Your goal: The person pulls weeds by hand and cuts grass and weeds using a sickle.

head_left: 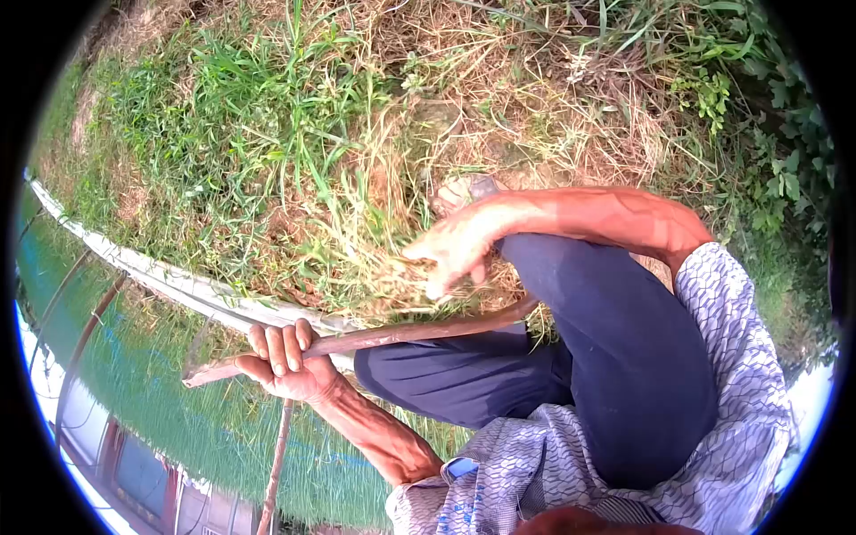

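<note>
My left hand is closed around a curved, worn wooden handle near its left end. The handle runs across in front of my knee, and its far end is hidden beside my other leg. My right hand reaches down past my knee, close to the ground. It is blurred and overexposed, with its fingers apart. Loose dry grass, also smeared, lies right by its fingertips, and I see none gripped firmly.
My bent legs fill the middle right. A pale strip edges the ground beside green netting-like growth. A thin stick stands below my left hand. Green weeds and straw cover the ground; leafy plants grow at right.
</note>
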Motion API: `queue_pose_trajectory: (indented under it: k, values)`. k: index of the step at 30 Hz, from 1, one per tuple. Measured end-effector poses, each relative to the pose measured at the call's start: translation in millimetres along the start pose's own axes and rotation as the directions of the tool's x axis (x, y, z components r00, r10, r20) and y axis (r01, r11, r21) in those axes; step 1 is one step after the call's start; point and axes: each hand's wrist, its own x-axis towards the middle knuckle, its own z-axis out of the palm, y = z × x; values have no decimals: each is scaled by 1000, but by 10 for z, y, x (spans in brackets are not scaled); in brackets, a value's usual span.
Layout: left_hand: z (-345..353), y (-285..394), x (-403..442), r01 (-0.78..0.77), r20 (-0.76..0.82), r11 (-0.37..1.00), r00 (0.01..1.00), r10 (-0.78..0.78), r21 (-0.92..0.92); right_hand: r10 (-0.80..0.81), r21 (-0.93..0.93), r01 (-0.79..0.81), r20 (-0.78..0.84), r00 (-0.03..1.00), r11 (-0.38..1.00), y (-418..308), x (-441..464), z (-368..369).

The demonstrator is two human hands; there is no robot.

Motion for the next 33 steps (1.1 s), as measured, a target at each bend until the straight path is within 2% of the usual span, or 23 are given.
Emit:
queue_pose_trajectory:
  k: [2,3,4,6,7,9,10,11,12,13,14,15,17,18,19,20,21,23,25,28,29,31,33]
  values:
    - [242,95,10,-11,60,1000,998,13,-25,-186,-395,242,173,967,886,166,65,-2]
    - [322,134,30,-34,74,999,997,34,2,-96,-228,107,59,994,968,218,-10,-40]
    - [384,168,75,-35,112,999,993,32,24,-230,-261,192,-123,965,946,191,-125,-139]
    - [397,154,219,-62,192,997,980,54,38,-492,-446,306,-394,777,841,209,-234,-346]
    - [432,95,314,-141,146,983,982,123,119,-507,-457,320,-381,773,830,124,-242,-319]
    - [610,-24,545,-231,159,956,966,203,179,-358,-324,237,-392,847,916,-50,-323,-177]
    - [750,-100,662,-269,160,947,957,242,178,-393,-336,287,-312,865,897,-133,-309,-75]
    - [900,-170,779,-305,158,936,947,279,177,-257,-306,164,-295,920,938,-339,-373,20]
    - [1040,-214,892,-319,180,931,941,288,177,-279,-242,195,-385,880,950,-413,-361,9]
    - [1172,-260,1006,-328,204,928,934,292,175,-288,-177,230,-475,831,957,-445,-358,-3]
    - [1282,-331,1108,-351,222,915,925,307,196,-505,-344,370,-608,613,863,-326,-242,-57]
    - [1371,-460,1191,-355,230,911,923,307,209,-680,-585,350,-667,305,731,-196,-195,-113]
    - [1480,-857,1255,-256,199,923,959,204,287,-376,-262,283,-775,508,923,-208,-607,-269]
    - [1557,-1088,1179,-151,161,885,983,88,440,-279,-205,196,-803,527,959,33,-709,-311]
    - [1445,-1313,1189,-125,190,712,982,-12,690,-190,-155,109,-822,537,982,354,-788,-375]
    - [1328,-1456,1158,-84,187,517,971,-150,852,-124,-78,115,-869,479,990,678,-856,-319]
    - [1060,-1562,1226,-61,126,233,954,-274,971,-54,1,128,-905,422,992,1043,-921,-184]
    - [582,-1705,1338,-241,163,-173,913,-375,955,97,136,79,-921,377,988,1675,-1091,127]
    - [309,-1774,1503,-366,190,-382,885,-425,848,155,199,89,-921,356,976,1969,-1194,411]
    - [43,-1783,1920,-615,459,-584,787,-413,529,245,291,73,-896,369,954,2052,-1154,441]
    - [-21,-1759,2089,-623,529,-679,754,-390,387,284,316,38,-893,349,948,1979,-1098,386]
    - [-42,-1619,2405,-641,594,-738,684,-424,212,315,335,6,-892,325,942,1909,-1003,247]
    - [5,-1540,2618,-584,606,-782,710,-360,220,248,266,28,-926,284,964,1958,-845,122]
